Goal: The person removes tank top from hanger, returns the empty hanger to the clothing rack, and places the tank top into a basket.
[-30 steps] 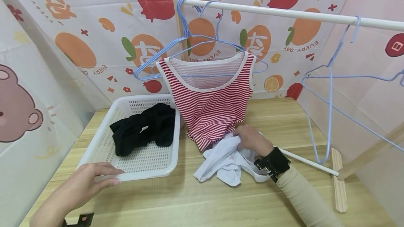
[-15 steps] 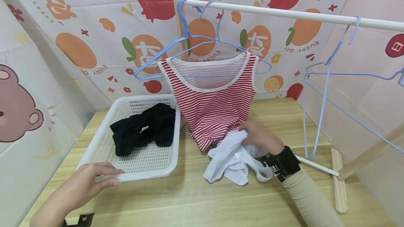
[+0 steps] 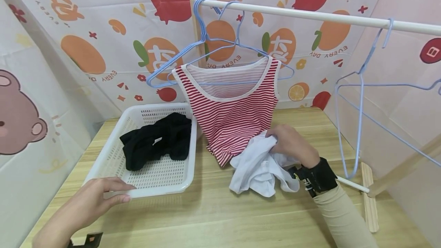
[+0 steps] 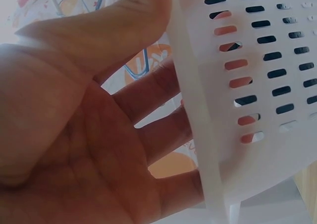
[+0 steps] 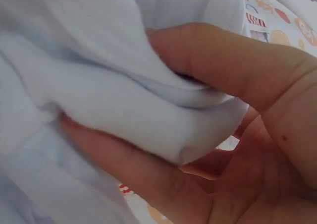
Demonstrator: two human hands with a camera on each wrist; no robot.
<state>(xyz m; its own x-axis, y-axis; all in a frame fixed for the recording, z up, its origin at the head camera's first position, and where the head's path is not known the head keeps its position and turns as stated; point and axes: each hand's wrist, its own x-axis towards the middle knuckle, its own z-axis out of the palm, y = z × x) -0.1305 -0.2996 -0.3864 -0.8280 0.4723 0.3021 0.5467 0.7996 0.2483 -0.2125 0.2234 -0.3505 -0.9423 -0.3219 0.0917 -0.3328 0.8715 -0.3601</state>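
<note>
My right hand (image 3: 293, 144) pinches a bunched white garment (image 3: 256, 167) in front of the hanging shirt. In the right wrist view, thumb and fingers close on a folded layer of the white cloth (image 5: 109, 95). Part of the garment droops low over the table. At the left, my left hand (image 3: 93, 202) grips the near rim of a white plastic basket (image 3: 162, 190). The left wrist view has the fingers (image 4: 158, 135) passing behind the slotted wall (image 4: 213, 85), partly visible through its slots. A black garment (image 3: 156, 139) lies crumpled in the basket.
A red-and-white striped tank top (image 3: 234, 118) hangs on a blue hanger, its lower edge bunched near the table. More blue hangers (image 3: 172, 64) sit at the left of the white rail (image 3: 310, 15). Another hanger (image 3: 360, 125) dangles at the right, above the wooden foot (image 3: 369, 202).
My right hand has drawn the white garment to the right and slightly up, bunching it more. The right-hand hanger has swung. My left hand and the basket stay put.
</note>
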